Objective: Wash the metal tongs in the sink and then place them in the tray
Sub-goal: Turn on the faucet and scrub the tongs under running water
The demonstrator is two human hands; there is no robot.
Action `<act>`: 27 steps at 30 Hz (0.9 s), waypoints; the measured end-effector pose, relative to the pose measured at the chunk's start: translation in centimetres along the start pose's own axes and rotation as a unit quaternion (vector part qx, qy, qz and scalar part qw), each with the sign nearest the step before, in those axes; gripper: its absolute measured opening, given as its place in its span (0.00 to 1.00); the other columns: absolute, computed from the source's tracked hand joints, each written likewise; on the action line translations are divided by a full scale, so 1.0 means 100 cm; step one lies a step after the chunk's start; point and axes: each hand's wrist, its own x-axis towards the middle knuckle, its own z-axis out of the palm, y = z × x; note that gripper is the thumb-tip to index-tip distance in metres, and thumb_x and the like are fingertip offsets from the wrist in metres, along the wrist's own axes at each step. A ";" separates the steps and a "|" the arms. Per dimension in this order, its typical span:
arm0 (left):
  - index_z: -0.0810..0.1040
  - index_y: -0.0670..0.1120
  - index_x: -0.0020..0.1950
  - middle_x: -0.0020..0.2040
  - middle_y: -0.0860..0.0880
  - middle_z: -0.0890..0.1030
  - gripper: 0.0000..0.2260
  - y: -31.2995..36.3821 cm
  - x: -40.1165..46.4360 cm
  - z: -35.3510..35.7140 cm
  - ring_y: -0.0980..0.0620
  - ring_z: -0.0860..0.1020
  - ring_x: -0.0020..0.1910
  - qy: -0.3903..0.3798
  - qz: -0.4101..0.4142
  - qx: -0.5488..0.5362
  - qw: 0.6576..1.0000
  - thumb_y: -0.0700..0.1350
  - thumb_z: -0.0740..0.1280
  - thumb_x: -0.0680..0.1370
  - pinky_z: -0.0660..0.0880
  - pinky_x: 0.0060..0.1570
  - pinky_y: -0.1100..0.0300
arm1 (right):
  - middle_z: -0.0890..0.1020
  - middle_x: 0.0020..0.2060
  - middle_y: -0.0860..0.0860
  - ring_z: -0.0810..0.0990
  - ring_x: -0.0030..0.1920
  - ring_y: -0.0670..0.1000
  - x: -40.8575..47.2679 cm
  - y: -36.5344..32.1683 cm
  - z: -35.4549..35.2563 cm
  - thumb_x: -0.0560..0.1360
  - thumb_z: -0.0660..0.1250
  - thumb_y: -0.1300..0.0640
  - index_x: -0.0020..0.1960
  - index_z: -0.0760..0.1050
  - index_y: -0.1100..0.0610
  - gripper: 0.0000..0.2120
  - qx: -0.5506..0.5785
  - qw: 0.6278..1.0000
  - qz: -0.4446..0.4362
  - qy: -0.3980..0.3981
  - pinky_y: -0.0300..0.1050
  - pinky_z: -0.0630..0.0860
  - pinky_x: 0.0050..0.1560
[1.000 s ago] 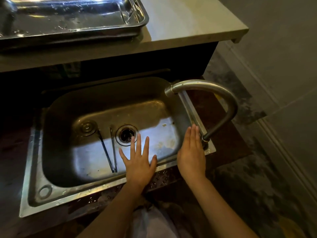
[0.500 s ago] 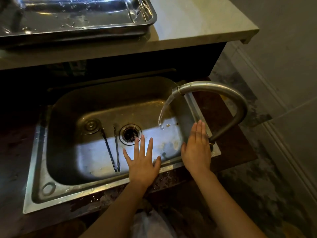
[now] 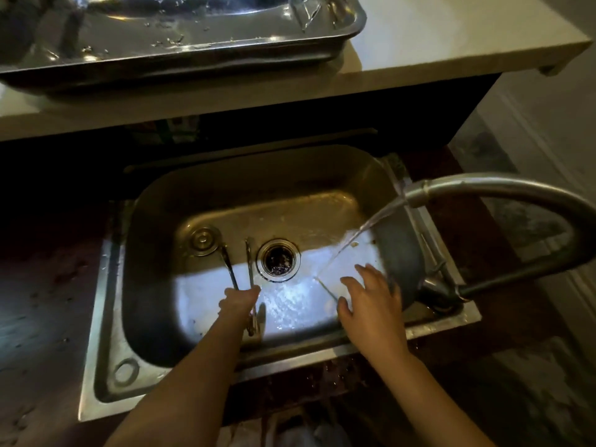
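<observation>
Stainless steel fills the middle of the frame: a sink (image 3: 106, 317) seen from above, with a round drain (image 3: 278, 260) near its centre and a loose metal stopper (image 3: 204, 241) lying to the drain's left. The metal tongs (image 3: 249, 269) lie on the sink floor between stopper and drain, their two thin arms spread toward the top of the frame and joined at the lower end. The left hand (image 3: 239, 300) reaches down into the basin from the lower centre and covers the middle of the tongs; its fingers are curled under and hidden, so it cannot be told whether they are closed on the tongs. The right hand (image 3: 371, 298), at centre right, is spread with fingers apart, holding nothing, just beside the stream of water (image 3: 361, 230) that pours from the curved tap (image 3: 503, 185) at the right edge. Across the upper left, a shiny metal tray (image 3: 322, 50) sits on a pale counter (image 3: 451, 43) above the sink.
</observation>
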 end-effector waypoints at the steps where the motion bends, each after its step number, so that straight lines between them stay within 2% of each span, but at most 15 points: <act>1: 0.58 0.37 0.70 0.70 0.35 0.65 0.34 -0.003 0.010 0.001 0.37 0.67 0.67 -0.015 -0.019 -0.007 1.000 0.52 0.68 0.73 0.69 0.63 0.49 | 0.69 0.69 0.52 0.62 0.71 0.52 0.004 -0.004 0.004 0.76 0.60 0.52 0.64 0.72 0.51 0.17 0.024 1.000 0.002 -0.010 0.55 0.57 0.72; 3: 0.58 0.36 0.69 0.68 0.35 0.67 0.35 -0.010 0.024 0.009 0.38 0.68 0.66 -0.049 -0.039 0.018 0.998 0.50 0.71 0.71 0.71 0.61 0.51 | 0.75 0.64 0.51 0.71 0.64 0.51 0.010 -0.011 0.011 0.75 0.62 0.53 0.62 0.74 0.53 0.16 0.095 0.995 0.014 -0.029 0.48 0.65 0.67; 5: 0.60 0.37 0.67 0.67 0.38 0.66 0.33 -0.016 0.030 0.019 0.40 0.67 0.65 -0.048 -0.034 0.093 0.994 0.48 0.71 0.70 0.70 0.54 0.55 | 0.77 0.61 0.51 0.75 0.60 0.50 0.016 -0.017 0.019 0.75 0.63 0.56 0.60 0.75 0.53 0.14 0.184 0.980 0.048 -0.054 0.44 0.71 0.62; 6: 0.60 0.38 0.67 0.66 0.38 0.65 0.32 -0.019 0.033 0.023 0.39 0.67 0.65 -0.030 -0.021 0.114 0.993 0.47 0.71 0.69 0.70 0.52 0.53 | 0.78 0.60 0.51 0.76 0.59 0.50 0.019 -0.018 0.022 0.75 0.63 0.57 0.59 0.76 0.53 0.13 0.230 0.968 0.072 -0.067 0.45 0.73 0.61; 8: 0.61 0.39 0.65 0.65 0.37 0.67 0.29 -0.023 0.039 0.030 0.37 0.70 0.63 0.004 0.008 0.110 0.994 0.45 0.70 0.70 0.71 0.57 0.47 | 0.79 0.59 0.52 0.77 0.57 0.51 0.026 -0.019 0.028 0.75 0.62 0.58 0.57 0.77 0.54 0.11 0.301 0.942 0.115 -0.091 0.48 0.75 0.60; 11: 0.63 0.38 0.62 0.63 0.36 0.72 0.23 -0.025 0.045 0.032 0.37 0.73 0.61 0.020 0.034 0.123 0.992 0.43 0.69 0.72 0.73 0.59 0.46 | 0.81 0.55 0.54 0.80 0.54 0.52 0.036 -0.016 0.035 0.75 0.61 0.60 0.56 0.77 0.56 0.11 0.324 0.930 0.138 -0.110 0.49 0.76 0.58; 14: 0.62 0.36 0.61 0.62 0.34 0.74 0.23 -0.021 0.043 0.028 0.35 0.75 0.58 0.016 0.049 0.078 0.996 0.43 0.68 0.73 0.73 0.55 0.48 | 0.81 0.56 0.55 0.79 0.54 0.54 0.044 -0.016 0.042 0.75 0.61 0.59 0.57 0.76 0.56 0.12 0.288 0.938 0.144 -0.124 0.52 0.76 0.58; 16: 0.61 0.36 0.59 0.56 0.33 0.77 0.21 -0.017 0.034 0.027 0.35 0.78 0.52 0.015 0.056 0.025 0.998 0.43 0.67 0.74 0.75 0.49 0.48 | 0.80 0.58 0.53 0.78 0.56 0.53 0.049 -0.017 0.049 0.75 0.61 0.56 0.59 0.74 0.55 0.13 0.216 0.958 0.132 -0.132 0.47 0.75 0.57; 18: 0.60 0.38 0.54 0.40 0.38 0.77 0.17 -0.012 0.022 0.030 0.40 0.80 0.34 0.000 0.054 -0.044 0.998 0.42 0.66 0.75 0.79 0.35 0.50 | 0.79 0.59 0.53 0.77 0.57 0.54 0.056 -0.023 0.056 0.75 0.61 0.54 0.59 0.74 0.54 0.14 0.184 0.963 0.126 -0.152 0.45 0.73 0.55; 19: 0.59 0.39 0.52 0.33 0.41 0.75 0.16 -0.011 0.016 0.032 0.44 0.77 0.26 -0.008 0.059 -0.075 0.995 0.42 0.66 0.75 0.78 0.26 0.54 | 0.79 0.59 0.54 0.77 0.57 0.54 0.060 -0.027 0.061 0.75 0.62 0.52 0.59 0.74 0.55 0.14 0.188 0.960 0.129 -0.165 0.44 0.73 0.55; 20: 0.58 0.40 0.50 0.30 0.42 0.73 0.16 -0.009 0.011 0.035 0.46 0.74 0.23 -0.014 0.067 -0.099 0.993 0.42 0.66 0.75 0.74 0.18 0.59 | 0.79 0.59 0.54 0.77 0.57 0.54 0.065 -0.032 0.067 0.75 0.62 0.51 0.59 0.74 0.55 0.15 0.196 0.955 0.134 -0.178 0.44 0.72 0.56; 22: 0.58 0.40 0.49 0.30 0.42 0.73 0.16 -0.005 0.003 0.040 0.47 0.72 0.24 -0.019 0.083 -0.132 0.988 0.42 0.66 0.75 0.68 0.15 0.61 | 0.79 0.58 0.55 0.77 0.58 0.55 0.076 -0.042 0.079 0.74 0.63 0.50 0.59 0.75 0.57 0.16 0.225 0.941 0.148 -0.203 0.44 0.72 0.57; 24: 0.59 0.40 0.50 0.33 0.40 0.75 0.16 -0.004 0.000 0.042 0.46 0.72 0.26 -0.021 0.090 -0.142 0.986 0.43 0.66 0.74 0.66 0.20 0.60 | 0.82 0.51 0.57 0.79 0.53 0.57 0.088 -0.054 0.089 0.74 0.65 0.51 0.51 0.78 0.60 0.14 0.291 0.915 0.180 -0.213 0.45 0.74 0.52; 25: 0.59 0.41 0.51 0.36 0.39 0.75 0.17 -0.006 -0.001 0.042 0.46 0.72 0.26 -0.027 0.091 -0.135 0.986 0.44 0.66 0.74 0.65 0.21 0.60 | 0.82 0.42 0.58 0.80 0.48 0.58 0.094 -0.059 0.093 0.74 0.65 0.52 0.43 0.79 0.61 0.11 0.325 0.900 0.195 -0.215 0.46 0.75 0.47; 27: 0.59 0.41 0.52 0.36 0.39 0.75 0.17 -0.010 -0.002 0.041 0.49 0.71 0.25 -0.046 0.090 -0.124 0.987 0.46 0.66 0.75 0.65 0.20 0.62 | 0.77 0.29 0.55 0.78 0.37 0.56 0.106 -0.066 0.100 0.73 0.67 0.56 0.30 0.74 0.58 0.13 0.379 0.869 0.231 -0.219 0.46 0.75 0.38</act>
